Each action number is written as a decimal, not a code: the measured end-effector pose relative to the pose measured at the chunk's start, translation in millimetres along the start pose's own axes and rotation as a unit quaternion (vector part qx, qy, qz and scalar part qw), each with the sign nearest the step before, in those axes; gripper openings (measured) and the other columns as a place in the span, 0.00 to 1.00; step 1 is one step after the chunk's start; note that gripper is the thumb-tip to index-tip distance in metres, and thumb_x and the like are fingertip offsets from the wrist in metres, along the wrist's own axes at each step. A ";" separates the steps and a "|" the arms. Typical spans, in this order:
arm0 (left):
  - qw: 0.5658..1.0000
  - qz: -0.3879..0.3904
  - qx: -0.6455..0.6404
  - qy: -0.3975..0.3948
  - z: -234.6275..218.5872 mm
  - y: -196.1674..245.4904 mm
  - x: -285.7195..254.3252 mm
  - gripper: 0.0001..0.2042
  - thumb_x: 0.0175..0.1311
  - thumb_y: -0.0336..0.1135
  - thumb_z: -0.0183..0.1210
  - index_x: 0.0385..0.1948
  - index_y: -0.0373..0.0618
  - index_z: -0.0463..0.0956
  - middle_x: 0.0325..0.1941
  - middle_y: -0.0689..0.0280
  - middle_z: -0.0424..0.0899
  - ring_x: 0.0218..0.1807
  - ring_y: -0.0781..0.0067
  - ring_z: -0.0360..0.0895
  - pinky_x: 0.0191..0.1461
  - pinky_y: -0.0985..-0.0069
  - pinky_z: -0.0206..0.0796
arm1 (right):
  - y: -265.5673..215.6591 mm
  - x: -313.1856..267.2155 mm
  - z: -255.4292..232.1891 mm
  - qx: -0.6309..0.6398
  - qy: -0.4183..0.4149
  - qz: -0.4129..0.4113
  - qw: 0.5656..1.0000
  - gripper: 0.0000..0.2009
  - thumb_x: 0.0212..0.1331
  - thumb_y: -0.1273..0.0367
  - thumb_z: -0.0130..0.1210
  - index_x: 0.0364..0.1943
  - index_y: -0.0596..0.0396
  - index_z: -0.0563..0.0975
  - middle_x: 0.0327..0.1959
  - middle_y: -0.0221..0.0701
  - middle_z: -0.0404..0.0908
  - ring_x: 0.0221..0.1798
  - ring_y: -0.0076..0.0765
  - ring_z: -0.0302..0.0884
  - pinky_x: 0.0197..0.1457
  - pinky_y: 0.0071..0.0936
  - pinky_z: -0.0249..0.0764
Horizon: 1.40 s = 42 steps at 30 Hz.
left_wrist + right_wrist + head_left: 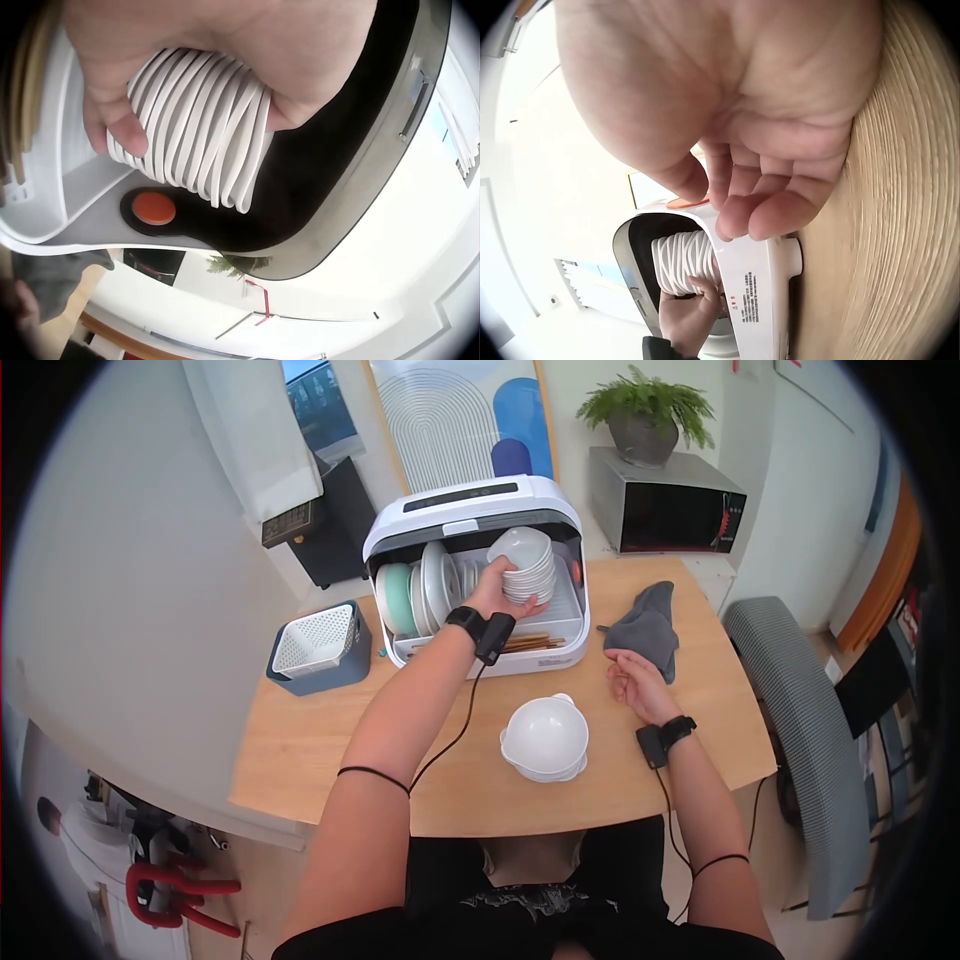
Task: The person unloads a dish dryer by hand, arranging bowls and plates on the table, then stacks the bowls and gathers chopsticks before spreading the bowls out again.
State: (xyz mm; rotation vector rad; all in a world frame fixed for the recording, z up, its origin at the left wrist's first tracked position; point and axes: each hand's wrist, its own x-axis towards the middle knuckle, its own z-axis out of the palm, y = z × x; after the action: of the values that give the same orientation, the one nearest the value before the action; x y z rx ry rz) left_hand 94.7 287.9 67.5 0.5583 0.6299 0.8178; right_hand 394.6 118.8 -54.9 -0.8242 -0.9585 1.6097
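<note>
Inside a white dish cabinet, my left hand grips a stack of small white bowls. In the left wrist view, its fingers and thumb span the nested bowls, whose rims lie close together. My right hand rests on the table beside a dark grey cloth, its fingers loosely curled and holding nothing. Between my forearms stands a white bowl with small side handles. Plates and a mint-green dish stand upright left of the stack.
Left of the cabinet is a blue bin with a white basket in it. Wooden chopsticks lie along the cabinet's front. Behind the table at right, a microwave bears a potted fern. A grey chair stands at the right.
</note>
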 end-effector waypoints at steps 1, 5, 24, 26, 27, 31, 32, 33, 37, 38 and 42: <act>1.000 0.004 -0.007 -0.001 -0.9 1.0 7.0 0.33 0.63 0.43 0.60 0.72 0.53 0.65 0.73 0.52 0.69 0.72 0.33 0.66 0.65 0.55 0.74 | 0.9 -0.2 -0.4 0.009 0.001 0.001 1.000 0.16 0.84 0.61 0.52 0.66 0.52 0.78 0.41 0.25 0.84 0.32 0.20 0.77 0.36 0.23 0.71; 0.999 -0.025 -0.012 0.036 -1.4 -1.0 38.5 0.35 0.61 0.43 0.62 0.72 0.53 0.63 0.71 0.53 0.69 0.70 0.36 0.67 0.65 0.54 0.75 | 1.4 0.3 -2.4 -0.001 0.001 0.001 1.000 0.16 0.85 0.61 0.52 0.66 0.51 0.78 0.40 0.25 0.84 0.33 0.21 0.77 0.36 0.23 0.71; 0.999 0.005 -0.004 0.040 -17.8 -3.4 95.2 0.34 0.71 0.49 0.62 0.76 0.56 0.59 0.78 0.51 0.64 0.77 0.36 0.63 0.77 0.39 0.66 | -1.0 -2.8 1.9 0.001 0.004 0.007 1.000 0.15 0.84 0.61 0.53 0.65 0.50 0.78 0.40 0.24 0.84 0.33 0.20 0.77 0.38 0.23 0.71; 0.999 0.020 -0.004 0.035 -18.6 -4.5 89.9 0.35 0.74 0.51 0.62 0.78 0.56 0.57 0.79 0.51 0.62 0.79 0.36 0.61 0.77 0.37 0.65 | -1.2 -1.9 2.5 -0.006 0.002 0.008 1.000 0.15 0.84 0.61 0.53 0.65 0.50 0.78 0.40 0.24 0.84 0.33 0.20 0.77 0.38 0.23 0.72; 0.998 0.031 0.026 0.040 -13.3 -4.4 78.8 0.36 0.76 0.52 0.62 0.80 0.56 0.55 0.80 0.52 0.61 0.80 0.37 0.60 0.78 0.37 0.65 | -1.2 -2.0 3.3 -0.005 0.000 0.010 1.000 0.15 0.84 0.61 0.53 0.65 0.50 0.78 0.40 0.24 0.84 0.33 0.20 0.77 0.38 0.23 0.72; 0.984 0.101 0.102 0.103 24.5 -10.7 4.0 0.35 0.81 0.55 0.58 0.80 0.50 0.57 0.77 0.56 0.65 0.74 0.48 0.69 0.73 0.51 0.72 | 0.3 -0.5 1.8 -0.008 0.011 0.010 1.000 0.15 0.84 0.61 0.53 0.65 0.50 0.79 0.40 0.24 0.84 0.33 0.20 0.77 0.38 0.23 0.73; 0.984 0.103 0.099 0.106 21.0 -15.1 -10.6 0.35 0.81 0.55 0.58 0.80 0.50 0.57 0.77 0.56 0.65 0.74 0.48 0.69 0.73 0.51 0.72 | 1.2 -0.3 0.9 -0.007 0.014 0.009 1.000 0.15 0.84 0.61 0.53 0.65 0.51 0.79 0.40 0.25 0.84 0.33 0.20 0.77 0.38 0.23 0.74; 0.980 0.126 0.139 0.063 12.7 -19.0 -27.5 0.35 0.80 0.55 0.59 0.80 0.47 0.59 0.74 0.57 0.69 0.73 0.53 0.72 0.70 0.57 0.73 | 1.8 -0.7 1.3 -0.009 0.011 0.013 1.000 0.15 0.84 0.61 0.53 0.65 0.51 0.79 0.40 0.25 0.84 0.33 0.20 0.77 0.38 0.23 0.74; 0.883 0.139 0.446 0.048 -3.4 -37.9 -142.7 0.35 0.79 0.56 0.61 0.78 0.45 0.63 0.64 0.61 0.78 0.62 0.68 0.81 0.56 0.70 0.77 | 2.5 0.8 -1.0 -0.014 0.005 0.003 1.000 0.16 0.84 0.62 0.52 0.66 0.52 0.78 0.40 0.25 0.84 0.33 0.21 0.77 0.38 0.23 0.73; 0.857 0.115 0.499 0.056 -17.0 -49.7 -160.2 0.37 0.79 0.59 0.59 0.80 0.44 0.62 0.69 0.60 0.77 0.58 0.69 0.84 0.52 0.74 0.74 | 3.0 1.3 -2.8 -0.012 -0.003 -0.003 1.000 0.16 0.84 0.61 0.52 0.66 0.51 0.78 0.41 0.25 0.84 0.34 0.21 0.77 0.38 0.23 0.74; 0.892 -0.022 0.448 0.064 -36.2 -105.8 -213.4 0.43 0.79 0.62 0.56 0.85 0.46 0.51 0.79 0.56 0.71 0.57 0.63 0.89 0.52 0.70 0.80 | 3.1 2.6 -4.9 0.004 -0.005 -0.007 1.000 0.17 0.84 0.62 0.51 0.68 0.52 0.77 0.41 0.25 0.85 0.34 0.21 0.77 0.39 0.24 0.74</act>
State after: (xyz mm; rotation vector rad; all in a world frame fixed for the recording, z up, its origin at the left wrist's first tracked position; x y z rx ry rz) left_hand 8.7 65.3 34.2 1.3284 1.1457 0.4829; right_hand 397.0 121.7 -60.0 -0.8023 -0.9629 1.6056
